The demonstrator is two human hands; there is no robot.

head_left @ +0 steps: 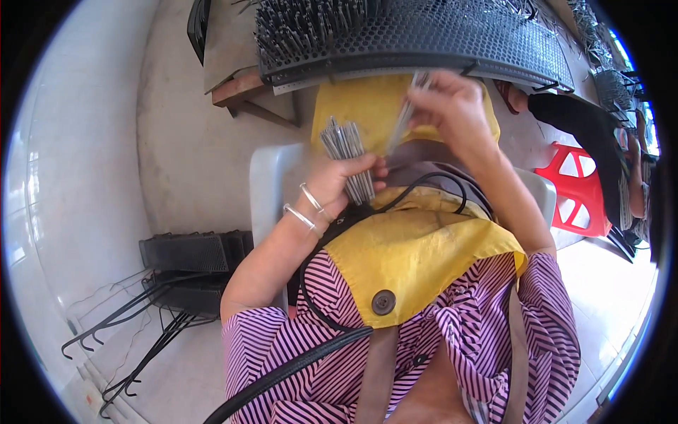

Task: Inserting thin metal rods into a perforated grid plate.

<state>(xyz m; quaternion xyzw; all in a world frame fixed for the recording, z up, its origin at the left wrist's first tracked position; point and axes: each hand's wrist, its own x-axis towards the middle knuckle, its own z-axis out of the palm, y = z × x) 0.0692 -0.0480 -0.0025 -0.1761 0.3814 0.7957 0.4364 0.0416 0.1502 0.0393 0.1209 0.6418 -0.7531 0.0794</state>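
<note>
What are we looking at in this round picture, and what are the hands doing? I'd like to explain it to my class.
No machine here: these are a person's bare hands, seen from a wide camera worn on the head, looking down. That lens bends straight edges. The left hand grips a bundle of thin metal pieces. The right hand holds a slim metallic item, too blurred to identify. Beyond them, a black tray full of holes carries many upright metal pieces toward its left end.

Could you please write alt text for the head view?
The person's left hand grips a bundle of thin silvery metal pieces; the right hand holds a blurred silvery piece over a yellow cloth apron. Beyond is a black perforated tray.
</note>
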